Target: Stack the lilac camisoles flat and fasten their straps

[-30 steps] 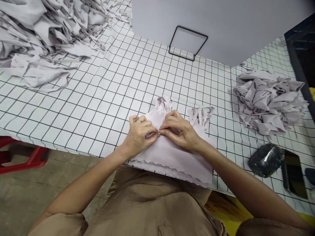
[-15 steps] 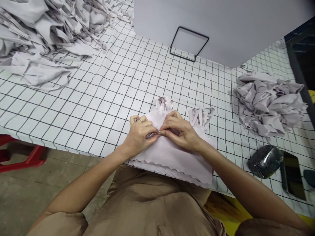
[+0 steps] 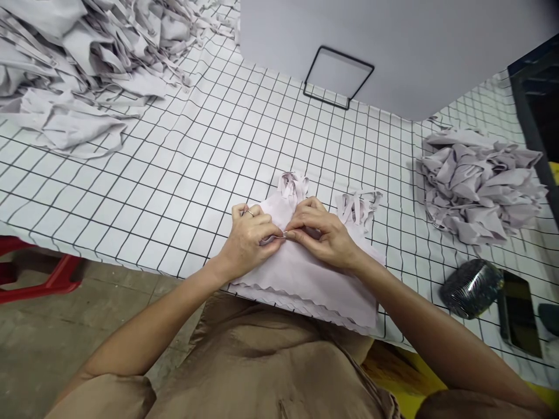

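Note:
A pale pink-grey garment [image 3: 301, 273] with a wavy lower edge lies flat at the table's front edge, its two gathered strap ends pointing away from me. My left hand [image 3: 251, 235], with a ring on one finger, is closed in a pinch on the garment's upper middle. Against it, my right hand [image 3: 321, 233] pinches at the same spot, the fingertips of both hands nearly touching. A tiny light-coloured piece shows between the fingertips, too small to make out.
A large heap of grey fabric [image 3: 96, 52] fills the back left. Another fabric pile [image 3: 480, 183] sits at the right, above a dark glossy object [image 3: 469, 288] and a phone [image 3: 522, 314]. Behind stand a grey panel [image 3: 393, 52] and a black wire frame [image 3: 325, 103]. A red stool [image 3: 65, 276] is lower left.
Both hands keep their pinch at the same place on the garment, with only slight fingertip movement. The whole view has shifted very slightly.

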{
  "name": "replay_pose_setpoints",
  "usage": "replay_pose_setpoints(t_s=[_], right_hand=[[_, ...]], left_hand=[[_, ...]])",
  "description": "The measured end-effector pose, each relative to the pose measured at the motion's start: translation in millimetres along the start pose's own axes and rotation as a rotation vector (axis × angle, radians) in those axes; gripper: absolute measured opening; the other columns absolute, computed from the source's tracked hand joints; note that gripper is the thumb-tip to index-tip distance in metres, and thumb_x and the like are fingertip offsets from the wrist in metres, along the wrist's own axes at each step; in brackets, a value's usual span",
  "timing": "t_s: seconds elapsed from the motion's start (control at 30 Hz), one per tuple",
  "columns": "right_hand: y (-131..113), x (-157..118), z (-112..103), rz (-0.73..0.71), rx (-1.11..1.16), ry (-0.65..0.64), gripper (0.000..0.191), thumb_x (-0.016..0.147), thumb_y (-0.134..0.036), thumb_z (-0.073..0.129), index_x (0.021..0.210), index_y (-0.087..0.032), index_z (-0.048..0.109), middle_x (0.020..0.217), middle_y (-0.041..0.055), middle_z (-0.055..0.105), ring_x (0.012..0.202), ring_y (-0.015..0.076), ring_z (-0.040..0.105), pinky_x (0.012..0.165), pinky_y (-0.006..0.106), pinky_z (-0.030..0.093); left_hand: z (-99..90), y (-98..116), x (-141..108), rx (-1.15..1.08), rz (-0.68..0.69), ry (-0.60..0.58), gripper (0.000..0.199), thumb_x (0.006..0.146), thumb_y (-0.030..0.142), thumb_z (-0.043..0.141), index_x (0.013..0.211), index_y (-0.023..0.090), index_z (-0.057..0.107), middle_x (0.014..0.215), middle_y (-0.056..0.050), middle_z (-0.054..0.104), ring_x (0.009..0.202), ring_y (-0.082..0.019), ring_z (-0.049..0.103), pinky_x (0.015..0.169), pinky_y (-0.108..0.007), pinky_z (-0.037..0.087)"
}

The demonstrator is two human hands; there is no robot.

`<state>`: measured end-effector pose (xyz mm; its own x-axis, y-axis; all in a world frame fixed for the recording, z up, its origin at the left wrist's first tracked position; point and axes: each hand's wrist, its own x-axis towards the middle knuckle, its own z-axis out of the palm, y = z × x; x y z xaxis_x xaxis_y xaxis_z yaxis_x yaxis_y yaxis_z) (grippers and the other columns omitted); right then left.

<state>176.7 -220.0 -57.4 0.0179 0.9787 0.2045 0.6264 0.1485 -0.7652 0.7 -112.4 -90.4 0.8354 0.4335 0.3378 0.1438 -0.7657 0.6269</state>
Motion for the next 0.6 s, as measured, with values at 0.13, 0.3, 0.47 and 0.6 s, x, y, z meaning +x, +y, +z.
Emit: replay_pose_setpoints(t_s=[0.13,0.3,0.47,0.6], right_hand=[[-0.7,0.3,-0.2,-0.027,0.002,0.001,0.013,0.098,-0.028,0.061,0.09,-0.025,0.07,0.074,0.0033,0.065,0.088,0.0234,0.051,0.087,0.044,0.044],[2.3,0.6,0.7,-0.074,0.008,-0.001,0.009,0.098,-0.024,0.062,0.092,-0.023,0.069,0.075,0.0028,0.064,0.087,0.0223,0.052,0.086,0.043,0.044],[3.8,0.2,1.2,-0.116,-0.008,0.007,0.007,0.096,-0.019,0.063,0.093,-0.022,0.069,0.077,0.0032,0.065,0.086,0.0218,0.053,0.087,0.044,0.043],[3.3,-0.8,1.0,-0.133,-0.05,0.007,0.009,0.096,-0.017,0.062,0.092,-0.022,0.068,0.077,0.0034,0.064,0.088,0.023,0.053,0.089,0.046,0.043]], left_hand=[[-0.5,0.2,0.2,-0.003,0.021,0.012,0.016,0.091,0.022,0.067,0.076,0.022,0.07,0.066,0.003,0.062,0.075,-0.017,0.05,0.093,-0.042,0.027],[-0.3,0.0,0.5,0.0,0.034,0.036,0.017,0.091,0.022,0.068,0.075,0.022,0.069,0.066,0.003,0.063,0.075,-0.017,0.05,0.092,-0.041,0.027],[-0.1,-0.5,0.3,-0.005,0.067,0.068,0.017,0.091,0.02,0.068,0.074,0.021,0.069,0.066,0.003,0.064,0.075,-0.017,0.05,0.09,-0.041,0.027],[-0.1,-1.0,0.3,-0.007,0.088,0.085,0.016,0.091,0.019,0.069,0.075,0.021,0.07,0.066,0.003,0.064,0.076,-0.017,0.051,0.09,-0.041,0.027]])
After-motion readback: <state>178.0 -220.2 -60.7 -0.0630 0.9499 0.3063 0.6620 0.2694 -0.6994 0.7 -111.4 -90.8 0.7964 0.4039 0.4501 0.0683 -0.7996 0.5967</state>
